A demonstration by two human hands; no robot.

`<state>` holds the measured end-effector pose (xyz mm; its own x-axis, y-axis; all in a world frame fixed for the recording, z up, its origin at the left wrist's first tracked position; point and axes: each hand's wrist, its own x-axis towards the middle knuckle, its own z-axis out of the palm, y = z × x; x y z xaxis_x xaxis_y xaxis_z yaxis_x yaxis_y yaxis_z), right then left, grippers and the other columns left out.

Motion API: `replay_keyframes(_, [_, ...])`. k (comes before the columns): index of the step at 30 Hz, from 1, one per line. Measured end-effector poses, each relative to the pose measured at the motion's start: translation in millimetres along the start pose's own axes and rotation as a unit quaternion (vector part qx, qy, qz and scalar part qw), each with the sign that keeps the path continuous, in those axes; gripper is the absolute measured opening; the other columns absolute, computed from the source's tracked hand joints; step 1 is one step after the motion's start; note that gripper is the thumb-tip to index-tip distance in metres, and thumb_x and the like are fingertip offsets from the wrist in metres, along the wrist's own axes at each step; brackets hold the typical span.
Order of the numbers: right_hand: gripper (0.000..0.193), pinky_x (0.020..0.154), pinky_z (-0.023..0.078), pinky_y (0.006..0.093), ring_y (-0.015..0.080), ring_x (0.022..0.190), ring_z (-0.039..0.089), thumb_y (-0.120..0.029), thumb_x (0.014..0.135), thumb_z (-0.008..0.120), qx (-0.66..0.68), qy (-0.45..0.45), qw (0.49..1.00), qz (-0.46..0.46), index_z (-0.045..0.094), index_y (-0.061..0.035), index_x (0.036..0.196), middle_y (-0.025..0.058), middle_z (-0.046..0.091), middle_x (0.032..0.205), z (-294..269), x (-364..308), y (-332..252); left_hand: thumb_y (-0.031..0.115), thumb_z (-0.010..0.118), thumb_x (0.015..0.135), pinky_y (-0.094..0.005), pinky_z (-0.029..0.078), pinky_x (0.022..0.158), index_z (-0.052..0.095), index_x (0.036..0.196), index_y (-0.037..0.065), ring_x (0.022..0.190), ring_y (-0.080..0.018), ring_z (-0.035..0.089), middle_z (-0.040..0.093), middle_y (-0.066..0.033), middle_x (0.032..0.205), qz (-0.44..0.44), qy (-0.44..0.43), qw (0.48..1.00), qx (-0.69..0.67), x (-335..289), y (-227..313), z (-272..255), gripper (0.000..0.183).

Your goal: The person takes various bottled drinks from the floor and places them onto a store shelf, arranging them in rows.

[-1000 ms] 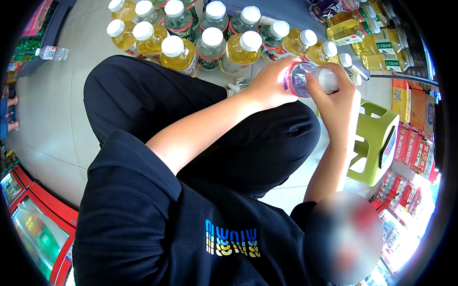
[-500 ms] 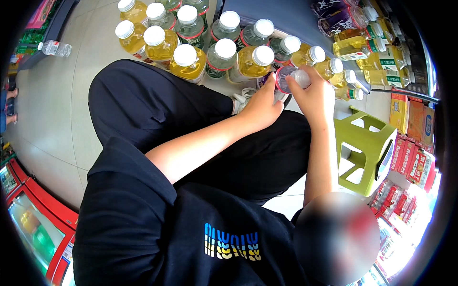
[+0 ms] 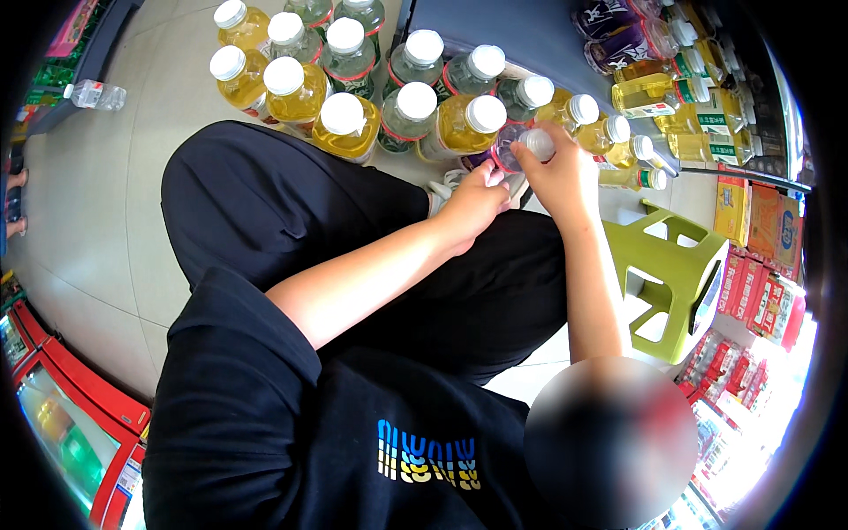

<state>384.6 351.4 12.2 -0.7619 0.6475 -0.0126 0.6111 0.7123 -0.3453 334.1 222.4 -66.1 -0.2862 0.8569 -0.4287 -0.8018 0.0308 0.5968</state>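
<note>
My right hand (image 3: 565,172) is closed round the neck of a clear plastic bottle (image 3: 507,146) with a white cap and some purple lower down. The bottle tilts, its cap toward me. My left hand (image 3: 473,212) sits just below and left of it, fingers curled in; whatever they hold, if anything, is hidden. Beyond my hands stand several white-capped bottles: yellow ones (image 3: 344,134) and clear-green ones (image 3: 408,124). The nearest yellow bottle (image 3: 468,125) is close to the one in my right hand.
A green plastic stool (image 3: 667,265) stands to my right. Beyond it are red cartons (image 3: 751,287) and a shelf with yellow bottles (image 3: 658,93) lying on their sides. A clear bottle (image 3: 95,94) lies at far left, above a red-framed cooler (image 3: 84,397). My bent legs (image 3: 274,194) fill the middle.
The held bottle and my right hand have shifted slightly left. My left hand has drawn down from the bottle's side, its fingers curling in.
</note>
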Motion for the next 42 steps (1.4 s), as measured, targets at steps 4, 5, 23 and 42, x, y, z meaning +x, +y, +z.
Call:
replay_keyframes(4, [0.05, 0.076, 0.056, 0.044, 0.0373, 0.081, 0.072, -0.036, 0.08, 0.077, 0.021, -0.009, 1.0, 0.0, 0.068, -0.0049, 0.118, 0.0222, 0.072, 0.085, 0, 1, -3, 0.009, 0.054, 0.097, -0.0386, 0.042, 0.111, 0.015, 0.16, 0.001, 0.142, -0.0273, 0.04, 0.025, -0.0231, 0.162, 0.005, 0.0, 1.0, -0.007, -1, 3, 2, 0.074])
replay_keyframes(5, [0.05, 0.075, 0.056, 0.0437, 0.0367, 0.08, 0.072, -0.035, 0.08, 0.077, 0.027, -0.017, 0.999, 0.009, 0.068, -0.0051, 0.118, 0.0215, 0.072, 0.083, -1, 1, -3, 0.01, 0.055, 0.096, -0.0381, 0.043, 0.111, 0.014, 0.16, 0.002, 0.141, -0.0273, 0.042, 0.026, -0.0238, 0.161, 0.005, 0.008, 1.0, -0.009, -2, 4, 2, 0.077])
replay_keyframes(23, [0.024, 0.057, 0.047, 0.0318, 0.0166, 0.056, 0.059, -0.019, 0.085, 0.074, 0.329, 0.105, 0.935, 0.08, 0.071, -0.0017, 0.101, 0.0071, 0.062, 0.064, -20, -13, 13, -0.002, 0.061, 0.086, -0.0358, 0.047, 0.092, 0.053, 0.131, 0.001, 0.109, -0.0258, 0.057, 0.056, -0.015, 0.125, 0.449, -0.062, 0.819, 0.353, -26, 47, 40, 0.045])
replay_keyframes(42, [0.073, 0.098, 0.052, 0.0464, 0.0408, 0.12, 0.06, -0.038, 0.08, 0.071, -0.01, 0.321, 0.946, 0.055, 0.049, -0.0078, 0.143, 0.0261, 0.056, 0.133, -158, 170, 89, 0.009, 0.068, 0.08, -0.0439, 0.05, 0.092, 0.067, 0.107, 0.005, 0.106, -0.0295, 0.061, 0.065, -0.0091, 0.107, 0.445, -0.062, 0.555, 0.7, 77, 64, 63, 0.027])
